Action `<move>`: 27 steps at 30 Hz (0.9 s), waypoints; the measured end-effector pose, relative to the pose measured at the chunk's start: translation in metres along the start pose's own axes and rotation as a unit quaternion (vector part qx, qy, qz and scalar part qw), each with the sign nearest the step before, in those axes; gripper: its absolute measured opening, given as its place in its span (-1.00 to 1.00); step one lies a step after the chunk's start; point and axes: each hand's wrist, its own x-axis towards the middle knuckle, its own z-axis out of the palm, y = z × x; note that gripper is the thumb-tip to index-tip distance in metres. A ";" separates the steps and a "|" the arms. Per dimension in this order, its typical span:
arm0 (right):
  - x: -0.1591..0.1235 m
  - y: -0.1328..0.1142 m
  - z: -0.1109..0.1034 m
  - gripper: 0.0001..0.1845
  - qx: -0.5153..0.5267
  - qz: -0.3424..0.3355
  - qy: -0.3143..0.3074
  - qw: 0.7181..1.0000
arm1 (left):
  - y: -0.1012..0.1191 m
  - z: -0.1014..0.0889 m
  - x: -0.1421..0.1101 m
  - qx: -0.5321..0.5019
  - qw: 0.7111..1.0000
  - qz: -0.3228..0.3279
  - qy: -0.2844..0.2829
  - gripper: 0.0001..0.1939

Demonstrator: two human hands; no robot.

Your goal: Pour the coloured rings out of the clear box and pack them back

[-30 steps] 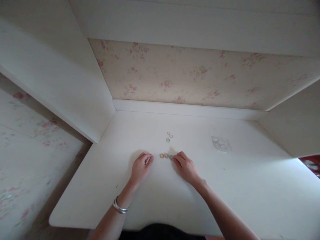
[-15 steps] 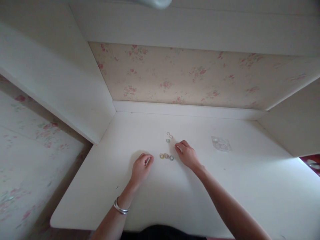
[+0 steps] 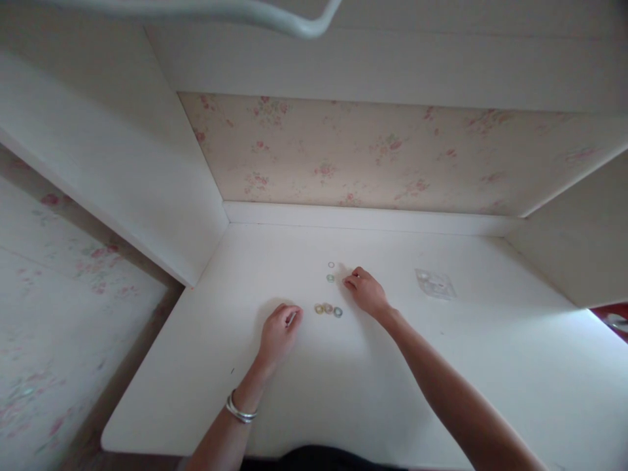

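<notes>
In the head camera's view, the left hand (image 3: 277,335) rests on the white desk (image 3: 304,399), its fingers curled in and its thumb brought up to the forefinger, with nothing visible held; a silver bangle (image 3: 240,412) sits on that wrist. The right hand (image 3: 367,293) is narrowed to a pinch low over the desk, a little farther forward; a faint thin shape at its tips may be a ring, but it is too small to tell. Between the hands, beyond the left fingertips and on the near side of the right ones, three rings lie flat in a short row: a yellowish ring (image 3: 317,309) nearest the left hand, then a pinkish ring (image 3: 328,312), then a grey-blue ring (image 3: 338,316). Just to the left of the right fingertips lies a green ring (image 3: 330,281), and farther forward a thin ring (image 3: 331,267). A clear plastic packet (image 3: 436,285) lies well to the right of the right hand. Judging by this layout, the handling looks partway along: three rings are lined up, while the green and thin ones remain outside that row.
</notes>
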 end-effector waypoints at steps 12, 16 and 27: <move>-0.070 -0.021 0.004 -0.68 0.111 -0.052 0.060 0.991 | 0.002 0.000 -0.001 0.020 1.000 -0.003 -0.007 -0.69; -0.075 -0.030 0.004 -0.69 0.110 -0.067 0.053 0.990 | 0.004 -0.001 -0.001 0.021 1.000 -0.005 -0.008 -0.69; -0.089 -0.013 -0.009 -0.70 0.191 -0.018 0.122 0.974 | 0.003 -0.001 0.001 -0.003 1.000 -0.019 -0.006 -0.73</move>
